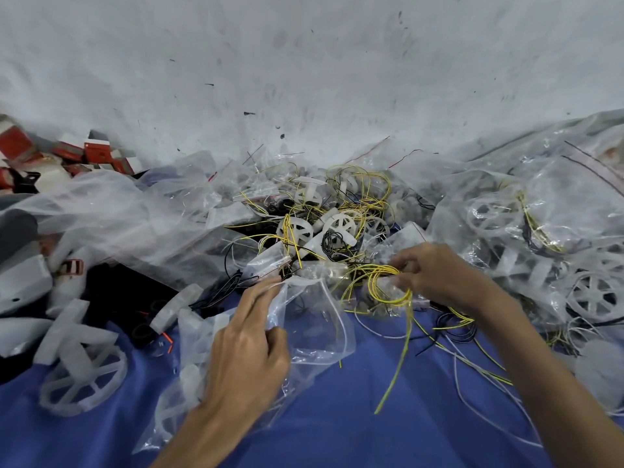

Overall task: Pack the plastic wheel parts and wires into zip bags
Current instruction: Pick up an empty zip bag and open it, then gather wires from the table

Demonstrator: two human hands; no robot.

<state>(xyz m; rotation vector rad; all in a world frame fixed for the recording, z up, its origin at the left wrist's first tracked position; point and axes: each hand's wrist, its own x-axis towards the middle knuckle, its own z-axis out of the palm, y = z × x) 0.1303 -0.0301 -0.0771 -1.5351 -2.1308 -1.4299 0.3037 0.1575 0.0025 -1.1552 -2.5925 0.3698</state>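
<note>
My left hand [248, 346] grips the edge of a clear zip bag [312, 319] and holds its mouth open over the blue cloth. Just right of the bag mouth, my right hand [435, 275] pinches a looped bundle of yellow wires [381, 285]; one long end trails down toward me. Behind both hands lies a heap of white plastic wheel parts [339, 226] tangled with yellow and black wires. A loose white wheel [84, 376] lies at the near left.
Filled zip bags of wheels and wires [540, 238] pile up on the right. Empty clear bags [111, 214] spread at the left, with red and white boxes [94, 152] behind them. Loose wires [472, 352] cross the blue cloth [388, 434]. A white wall [304, 62] stands behind.
</note>
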